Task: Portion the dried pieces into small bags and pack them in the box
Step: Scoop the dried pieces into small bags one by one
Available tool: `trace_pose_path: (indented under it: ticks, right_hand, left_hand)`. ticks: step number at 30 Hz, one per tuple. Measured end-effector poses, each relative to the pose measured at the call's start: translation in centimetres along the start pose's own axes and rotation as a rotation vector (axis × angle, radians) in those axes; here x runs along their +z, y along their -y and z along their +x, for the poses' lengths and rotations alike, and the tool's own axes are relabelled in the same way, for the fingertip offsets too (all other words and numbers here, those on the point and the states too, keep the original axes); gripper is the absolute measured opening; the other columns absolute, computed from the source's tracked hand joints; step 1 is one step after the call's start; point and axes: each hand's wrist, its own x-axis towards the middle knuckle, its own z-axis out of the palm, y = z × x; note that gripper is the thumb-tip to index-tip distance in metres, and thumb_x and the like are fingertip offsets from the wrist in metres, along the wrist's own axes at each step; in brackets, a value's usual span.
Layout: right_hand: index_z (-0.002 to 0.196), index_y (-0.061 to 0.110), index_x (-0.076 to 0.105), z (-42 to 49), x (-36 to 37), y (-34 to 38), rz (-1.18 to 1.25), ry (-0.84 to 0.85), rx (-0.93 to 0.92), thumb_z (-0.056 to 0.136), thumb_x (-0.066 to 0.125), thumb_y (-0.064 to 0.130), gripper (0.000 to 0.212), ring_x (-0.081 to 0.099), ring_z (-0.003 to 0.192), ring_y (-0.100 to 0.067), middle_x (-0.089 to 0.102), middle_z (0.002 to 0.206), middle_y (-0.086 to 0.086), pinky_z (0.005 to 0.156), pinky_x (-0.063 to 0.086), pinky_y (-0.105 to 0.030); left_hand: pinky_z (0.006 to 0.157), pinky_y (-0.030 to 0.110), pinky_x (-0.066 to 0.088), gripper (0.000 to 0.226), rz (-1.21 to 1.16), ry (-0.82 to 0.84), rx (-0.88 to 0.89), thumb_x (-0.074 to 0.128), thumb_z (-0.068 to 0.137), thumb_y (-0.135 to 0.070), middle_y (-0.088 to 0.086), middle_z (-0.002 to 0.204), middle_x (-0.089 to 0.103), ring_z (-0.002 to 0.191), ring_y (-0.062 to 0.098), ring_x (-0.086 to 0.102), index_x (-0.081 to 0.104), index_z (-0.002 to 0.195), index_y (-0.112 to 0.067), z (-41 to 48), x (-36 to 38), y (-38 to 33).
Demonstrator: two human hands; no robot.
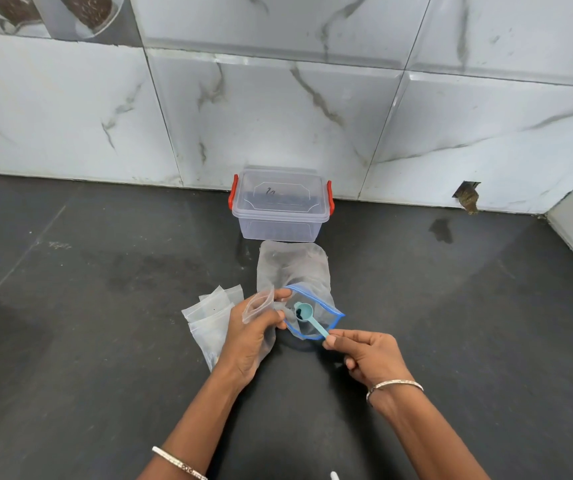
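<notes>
Just below the middle of the frame, the left hand pinches a small clear bag between thumb and fingers, the bag's mouth turned toward the right. The right hand, a little lower and to the right, pinches the end of a teal spoon between thumb and forefinger, its other fingers curled under. The spoon's bowl carries a few dark dried pieces and sits over the open mouth of a larger clear bag, which has a blue zip rim and lies flat on the dark worktop. That mouth faces the hands, and the left fingertips touch its near edge.

To the left of the left hand, and partly under it, lies a loose pile of small clear bags.

Above the larger bag, at the centre of the frame, stands a clear plastic box with its lid on and a red latch at each end; it is set against the marbled wall tiles. A dark scribble shows on the lid. The far end of the larger bag reaches almost to the box's front.

Each wrist wears a thin metal bangle. A rough hole breaks the tiles at the right, where they meet the worktop.
</notes>
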Motion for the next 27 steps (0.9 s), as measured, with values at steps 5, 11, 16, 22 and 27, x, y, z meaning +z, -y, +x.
trace_pose_path:
  ticks: [5, 11, 16, 22, 27]
  right_hand:
    - [0.093, -0.002, 0.075, -0.1, -1.0, 0.2, 0.126, 0.024, 0.107, 0.076, 0.076, -0.001, 0.017, 0.036, 0.037, -0.005, 0.076, 0.088, -0.018, 0.035, 0.029, -0.014]
    - [0.088, 0.003, 0.078, -1.4, -2.3, 0.8, 0.068, 0.022, 0.034, 0.075, 0.079, 0.003, 0.014, 0.037, 0.04, -0.007, 0.077, 0.084, -0.015, 0.039, 0.033, -0.015]
    - [0.078, 0.01, 0.079, -1.0, -1.2, 0.5, -0.216, -0.161, -0.277, 0.076, 0.081, 0.004, 0.007, 0.048, 0.037, -0.01, 0.074, 0.065, -0.005, 0.041, 0.045, -0.021]
    - [0.078, 0.024, 0.078, -0.1, 1.7, 0.0, -0.687, -0.339, -0.524, 0.077, 0.072, 0.02, 0.008, 0.07, 0.062, -0.013, 0.074, 0.068, 0.008, 0.069, 0.058, -0.034]
    - [0.089, 0.024, 0.079, -0.4, 2.3, -0.1, -0.909, -0.323, -0.618, 0.081, 0.069, 0.021, 0.012, 0.069, 0.084, -0.023, 0.076, 0.085, 0.002, 0.071, 0.049, -0.031]
  left_hand:
    - [0.069, 0.023, 0.049, 0.027, 0.077, 0.003, 0.024, 0.069, 0.071, -0.004, 0.012, 0.076, 0.065, 0.062, 0.012, 0.058, 0.077, 0.095, -0.012, -0.4, 0.3, -0.3]
    - [0.07, 0.025, 0.05, 0.023, 0.204, -0.027, 0.074, 0.071, 0.084, 0.008, 0.006, 0.075, 0.071, 0.066, 0.01, 0.062, 0.075, 0.094, -0.013, -0.5, 0.5, -0.1]
    - [0.068, 0.024, 0.048, 0.022, 0.212, -0.023, 0.059, 0.071, 0.069, -0.007, 0.005, 0.078, 0.071, 0.07, 0.012, 0.061, 0.077, 0.086, -0.021, -0.7, 0.7, 0.0]
    - [0.069, 0.031, 0.046, 0.031, 0.212, -0.009, 0.051, 0.062, 0.065, -0.001, 0.012, 0.087, 0.073, 0.079, 0.02, 0.061, 0.078, 0.084, -0.02, -0.6, 0.7, 0.2]
    - [0.065, 0.025, 0.049, 0.037, 0.086, 0.028, 0.024, 0.052, 0.077, 0.015, 0.02, 0.091, 0.07, 0.076, 0.024, 0.058, 0.076, 0.088, -0.011, -0.1, 0.5, 0.4]
